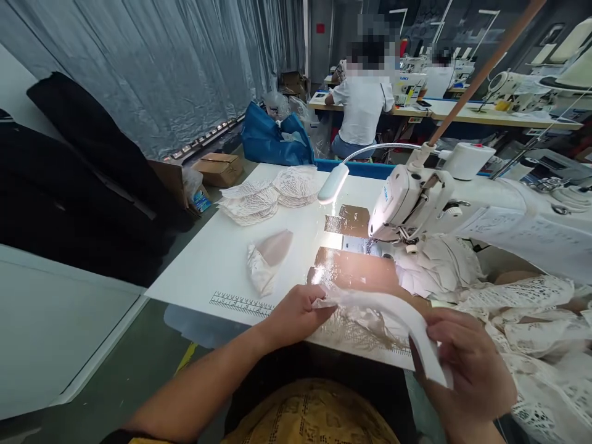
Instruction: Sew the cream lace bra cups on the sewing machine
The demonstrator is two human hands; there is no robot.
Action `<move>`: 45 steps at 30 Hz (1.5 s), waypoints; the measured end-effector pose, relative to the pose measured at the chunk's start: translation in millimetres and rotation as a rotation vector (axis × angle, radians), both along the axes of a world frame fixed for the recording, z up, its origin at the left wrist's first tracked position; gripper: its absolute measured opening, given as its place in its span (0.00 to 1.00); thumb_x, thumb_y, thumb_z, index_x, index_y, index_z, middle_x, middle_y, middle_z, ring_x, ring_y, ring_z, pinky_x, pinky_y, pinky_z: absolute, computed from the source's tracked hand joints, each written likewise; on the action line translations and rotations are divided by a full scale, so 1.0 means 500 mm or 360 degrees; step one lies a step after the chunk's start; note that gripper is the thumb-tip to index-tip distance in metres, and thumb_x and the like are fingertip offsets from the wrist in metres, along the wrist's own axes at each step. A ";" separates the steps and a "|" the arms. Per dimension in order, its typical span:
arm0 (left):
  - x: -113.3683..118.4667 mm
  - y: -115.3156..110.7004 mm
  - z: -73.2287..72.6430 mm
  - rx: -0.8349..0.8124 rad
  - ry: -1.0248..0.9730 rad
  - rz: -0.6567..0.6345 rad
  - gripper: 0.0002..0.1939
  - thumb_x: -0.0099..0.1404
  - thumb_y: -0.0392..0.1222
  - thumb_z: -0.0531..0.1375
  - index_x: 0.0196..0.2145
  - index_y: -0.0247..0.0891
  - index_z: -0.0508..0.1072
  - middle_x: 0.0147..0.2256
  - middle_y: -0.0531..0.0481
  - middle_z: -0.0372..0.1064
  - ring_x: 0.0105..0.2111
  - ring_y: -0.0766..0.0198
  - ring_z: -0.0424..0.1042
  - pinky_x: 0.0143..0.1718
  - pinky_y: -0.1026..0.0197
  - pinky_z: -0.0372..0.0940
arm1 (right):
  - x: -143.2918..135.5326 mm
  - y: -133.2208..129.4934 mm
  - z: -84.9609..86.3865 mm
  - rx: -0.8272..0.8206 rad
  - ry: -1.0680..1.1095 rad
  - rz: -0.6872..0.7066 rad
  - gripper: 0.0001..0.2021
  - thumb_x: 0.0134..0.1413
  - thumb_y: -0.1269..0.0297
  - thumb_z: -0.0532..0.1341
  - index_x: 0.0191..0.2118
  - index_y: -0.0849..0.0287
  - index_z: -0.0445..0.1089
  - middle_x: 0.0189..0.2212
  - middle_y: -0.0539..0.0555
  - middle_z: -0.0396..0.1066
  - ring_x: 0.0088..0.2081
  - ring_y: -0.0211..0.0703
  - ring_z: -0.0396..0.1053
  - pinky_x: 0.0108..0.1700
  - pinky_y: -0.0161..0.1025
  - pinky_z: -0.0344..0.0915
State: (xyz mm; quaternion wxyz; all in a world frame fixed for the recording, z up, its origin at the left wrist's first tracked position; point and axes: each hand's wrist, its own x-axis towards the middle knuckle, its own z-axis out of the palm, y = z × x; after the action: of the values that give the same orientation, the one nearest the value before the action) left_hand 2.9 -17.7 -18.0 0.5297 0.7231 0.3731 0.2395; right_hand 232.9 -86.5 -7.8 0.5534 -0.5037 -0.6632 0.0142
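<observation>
White fabric band point(407, 316) arches between the two hands above the near edge of the tabletop point(185, 271), its long axis running roughly from 10 o'clock to 4 o'clock. The left hand point(303, 314) pinches the 10 o'clock end between thumb and fingers; the right hand point(476, 357) grips the 4 o'clock end, its fingers curled round the edge. Crumpled sheer material point(370, 320) hangs just beneath the curve. Taken from midway between the hands, the needle area of the sewing machine point(416, 203) lies at about 12 o'clock, and the left hand looks a little nearer to it than the right. Between them lies a flat brown sheet point(356, 268), which seems too low to block the way. More of a hindrance, I judge, is the bunched pale fabric point(437, 265) at 1 o'clock, close against the needle side under the machine's arm. A heap of openwork lace point(531, 308) spreads at 3 o'clock, just beyond the right hand. At 10 o'clock sits a single cup-shaped piece point(271, 256), with stacked lace pieces point(272, 194) at 11 o'clock and a lamp head point(333, 184) nearer 12. Printed ruler marks point(240, 302) run towards 9 o'clock.
</observation>
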 end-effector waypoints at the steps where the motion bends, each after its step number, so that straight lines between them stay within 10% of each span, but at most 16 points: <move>1: -0.004 -0.005 0.010 -0.0115 -0.0107 -0.0147 0.20 0.67 0.54 0.53 0.30 0.34 0.70 0.26 0.51 0.64 0.28 0.65 0.63 0.31 0.63 0.61 | -0.002 0.004 0.002 -0.0144 0.0010 0.0024 0.10 0.44 0.74 0.65 0.32 0.53 0.66 0.34 0.52 0.71 0.35 0.43 0.69 0.33 0.37 0.65; 5: -0.012 -0.028 0.049 -0.0379 -0.0400 -0.0675 0.19 0.66 0.54 0.54 0.42 0.35 0.71 0.34 0.45 0.69 0.33 0.60 0.69 0.36 0.60 0.66 | -0.024 0.023 -0.016 -0.1115 0.0345 0.0586 0.03 0.49 0.67 0.63 0.28 0.55 0.68 0.29 0.51 0.72 0.31 0.43 0.68 0.31 0.37 0.64; 10: -0.007 -0.020 0.034 0.0110 -0.0129 -0.0181 0.36 0.61 0.46 0.63 0.64 0.45 0.55 0.55 0.40 0.61 0.46 0.55 0.67 0.44 0.56 0.67 | -0.051 0.013 -0.065 -0.1558 0.0891 0.0937 0.06 0.53 0.61 0.63 0.30 0.56 0.72 0.30 0.51 0.71 0.31 0.42 0.65 0.33 0.38 0.64; 15: 0.003 0.021 0.008 -0.0583 -0.0378 -0.0519 0.46 0.56 0.49 0.67 0.66 0.42 0.50 0.61 0.38 0.55 0.58 0.47 0.61 0.55 0.49 0.61 | -0.056 0.010 -0.053 -0.1496 0.0887 0.1290 0.05 0.50 0.61 0.66 0.27 0.55 0.74 0.28 0.49 0.70 0.32 0.42 0.65 0.35 0.38 0.64; 18: 0.015 0.040 0.011 -0.0836 -0.0412 -0.0676 0.30 0.60 0.47 0.64 0.58 0.37 0.64 0.48 0.40 0.70 0.47 0.53 0.71 0.47 0.53 0.67 | -0.050 0.015 -0.037 -0.1482 0.0861 0.1365 0.05 0.50 0.62 0.66 0.27 0.55 0.74 0.28 0.49 0.70 0.32 0.42 0.65 0.35 0.38 0.64; 24: 0.016 0.033 0.042 0.0026 -0.0324 -0.0093 0.09 0.66 0.41 0.58 0.33 0.34 0.75 0.27 0.50 0.68 0.27 0.67 0.66 0.30 0.64 0.63 | -0.029 0.015 -0.049 -0.1518 0.0954 0.0870 0.13 0.48 0.62 0.68 0.41 0.55 0.72 0.32 0.50 0.72 0.35 0.44 0.68 0.37 0.38 0.66; 28: 0.001 0.014 0.075 0.0306 -0.0272 -0.0509 0.06 0.65 0.36 0.57 0.35 0.38 0.76 0.31 0.48 0.71 0.33 0.63 0.68 0.39 0.59 0.65 | -0.018 0.010 -0.069 -0.1385 0.0890 0.0545 0.33 0.51 0.61 0.66 0.63 0.50 0.57 0.33 0.50 0.72 0.32 0.41 0.68 0.36 0.39 0.67; 32: 0.014 0.010 0.060 0.0284 -0.0094 -0.0357 0.09 0.68 0.41 0.55 0.35 0.37 0.75 0.50 0.41 0.66 0.48 0.55 0.66 0.49 0.53 0.63 | -0.024 0.011 -0.066 -0.1174 0.0715 0.0642 0.20 0.56 0.60 0.62 0.55 0.48 0.67 0.33 0.49 0.72 0.30 0.39 0.68 0.34 0.36 0.65; 35: 0.037 0.010 0.020 0.0153 -0.0221 -0.0216 0.14 0.70 0.44 0.52 0.31 0.35 0.70 0.34 0.46 0.68 0.33 0.64 0.67 0.35 0.62 0.64 | -0.029 0.017 -0.053 -0.1139 0.0681 0.0837 0.11 0.61 0.58 0.56 0.44 0.52 0.73 0.35 0.51 0.73 0.35 0.41 0.68 0.38 0.37 0.64; 40: 0.054 0.003 -0.014 0.0396 -0.0303 0.0297 0.13 0.70 0.42 0.52 0.29 0.35 0.66 0.25 0.54 0.58 0.24 0.70 0.58 0.26 0.67 0.56 | -0.002 0.018 -0.042 -0.1468 0.0587 0.1281 0.25 0.64 0.48 0.46 0.31 0.58 0.72 0.31 0.53 0.70 0.33 0.43 0.66 0.38 0.39 0.64; 45: 0.051 0.000 -0.009 0.0475 -0.0317 0.0097 0.11 0.69 0.41 0.53 0.30 0.36 0.67 0.24 0.54 0.60 0.23 0.71 0.59 0.24 0.67 0.56 | 0.022 0.025 -0.040 -0.1271 0.0755 0.1033 0.18 0.52 0.46 0.62 0.43 0.53 0.70 0.52 0.56 0.66 0.44 0.47 0.67 0.46 0.41 0.64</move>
State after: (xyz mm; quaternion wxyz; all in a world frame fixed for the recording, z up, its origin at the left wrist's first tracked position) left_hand 28.4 -17.8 -22.6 0.4432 0.7547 0.3010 0.3786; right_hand 244.1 -74.0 -28.0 0.4211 -0.4273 -0.5847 0.5462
